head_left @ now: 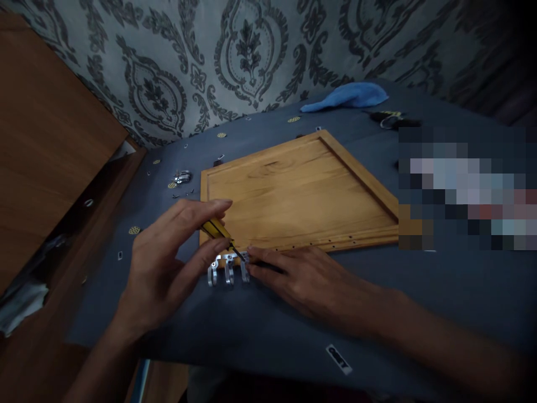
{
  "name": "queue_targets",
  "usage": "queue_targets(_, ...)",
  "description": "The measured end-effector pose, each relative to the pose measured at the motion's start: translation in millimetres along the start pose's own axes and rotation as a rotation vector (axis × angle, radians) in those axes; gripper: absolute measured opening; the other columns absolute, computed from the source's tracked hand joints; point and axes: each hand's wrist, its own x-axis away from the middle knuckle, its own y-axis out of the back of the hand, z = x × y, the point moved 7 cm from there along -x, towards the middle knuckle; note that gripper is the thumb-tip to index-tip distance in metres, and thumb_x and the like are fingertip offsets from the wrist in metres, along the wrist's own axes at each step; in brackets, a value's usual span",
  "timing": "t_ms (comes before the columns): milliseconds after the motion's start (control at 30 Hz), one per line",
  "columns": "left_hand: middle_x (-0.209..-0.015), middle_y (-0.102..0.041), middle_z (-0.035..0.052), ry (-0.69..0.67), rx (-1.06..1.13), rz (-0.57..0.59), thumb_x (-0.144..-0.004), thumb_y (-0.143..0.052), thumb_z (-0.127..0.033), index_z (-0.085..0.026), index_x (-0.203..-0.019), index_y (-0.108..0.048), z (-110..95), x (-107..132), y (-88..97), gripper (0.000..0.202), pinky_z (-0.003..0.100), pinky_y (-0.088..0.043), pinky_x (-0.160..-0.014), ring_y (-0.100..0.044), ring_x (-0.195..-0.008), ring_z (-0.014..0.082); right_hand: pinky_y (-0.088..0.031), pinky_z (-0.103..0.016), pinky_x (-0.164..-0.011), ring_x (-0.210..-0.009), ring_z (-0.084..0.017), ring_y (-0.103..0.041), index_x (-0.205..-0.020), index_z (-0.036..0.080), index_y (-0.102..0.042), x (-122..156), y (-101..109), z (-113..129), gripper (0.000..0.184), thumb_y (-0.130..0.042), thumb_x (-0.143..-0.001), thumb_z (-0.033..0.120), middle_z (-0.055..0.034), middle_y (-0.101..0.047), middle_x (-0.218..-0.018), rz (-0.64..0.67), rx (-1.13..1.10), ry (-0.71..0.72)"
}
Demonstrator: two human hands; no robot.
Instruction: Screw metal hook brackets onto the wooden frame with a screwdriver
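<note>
wooden board is lying flat across the middle of the frame, its near-left corner sitting between both hands, probably so the metal hook strip on that edge is staying within easy reach. the hooks are jutting past the board's edge toward the bottom of the frame, leaving the flat strip facing up for a tool. and the left hand, left of centre, is pinching the yellow-handled screwdriver, thumb and fingers clamped on its handle, the shaft slanting down to the strip's right end; that tilted hold is likely keeping the tip in sight. the right hand is coming in from the lower right, fingertips resting at that same end, seemingly steadying it; whether they're gripping or only pressing, i can't tell. over at left, a loose metal piece and small screws are lying together, apart from the board, perhaps for handy picking. up top right, a blue cloth is resting well clear of the hands.
</note>
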Motion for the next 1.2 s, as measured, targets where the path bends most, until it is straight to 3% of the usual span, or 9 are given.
queue_targets(133,-0.108,-0.073,0.0023,-0.033,-0.056,-0.105,-0.091,-0.074,-0.018,-0.034,-0.124,-0.072,-4.9,1.9,3.1,0.036,0.032,-0.055,-0.077,-0.066,-0.093,0.0188,-0.062,-0.039,-0.061,-0.082,-0.026,-0.077,-0.127,0.017,-0.067,-1.4,1.6,0.5,0.038,-0.063,-0.090,0.009,-0.0147,-0.067,-0.136,0.008,-0.004,-0.005)
queue_targets(333,-0.095,-0.074,-0.0002,-0.010,-0.070,-0.097,-0.093,-0.071,-0.017,-0.035,-0.122,-0.072,-9.5,2.2,3.3,0.034,0.033,-0.055,-0.072,-0.067,-0.083,0.0179,-0.061,-0.037,-0.063,-0.083,-0.024,-0.077,-0.126,0.017,-0.067,-2.4,1.2,0.4,0.036,-0.064,-0.091,0.010,-0.0145,-0.068,-0.136,0.010,-0.005,-0.005)
queue_targets(700,-0.100,-0.074,-0.0010,-0.029,-0.082,-0.044,-0.094,-0.070,-0.016,-0.034,-0.123,-0.072,-8.8,-0.4,5.1,0.034,0.030,-0.056,-0.077,-0.068,-0.087,0.0159,-0.062,-0.036,-0.068,-0.090,-0.025,-0.077,-0.128,0.019,-0.067,-3.4,-0.4,-0.2,0.037,-0.064,-0.092,0.013,-0.0127,-0.067,-0.138,0.072,0.000,-0.018)
queue_targets(900,-0.102,-0.075,0.0002,-0.025,-0.093,-0.014,-0.094,-0.069,-0.019,-0.034,-0.124,-0.072,-6.0,-1.6,4.9,0.034,0.032,-0.058,-0.077,-0.070,-0.090,0.0178,-0.062,-0.037,-0.066,-0.088,-0.025,-0.077,-0.126,0.018,-0.068,-2.2,0.1,0.3,0.035,-0.065,-0.091,0.012,-0.0129,-0.068,-0.136,0.029,0.005,-0.008)
queue_targets(1200,-0.105,-0.075,-0.0007,-0.068,-0.058,0.010,-0.093,-0.069,-0.011,-0.033,-0.125,-0.071,-6.1,-4.2,4.5,0.038,0.029,-0.057,-0.081,-0.069,-0.093,0.0160,-0.063,-0.037,-0.067,-0.088,-0.025,-0.077,-0.126,0.018,-0.068,-3.6,-0.1,-0.5,0.037,-0.068,-0.089,0.012,-0.0127,-0.068,-0.136,0.055,-0.001,-0.014)
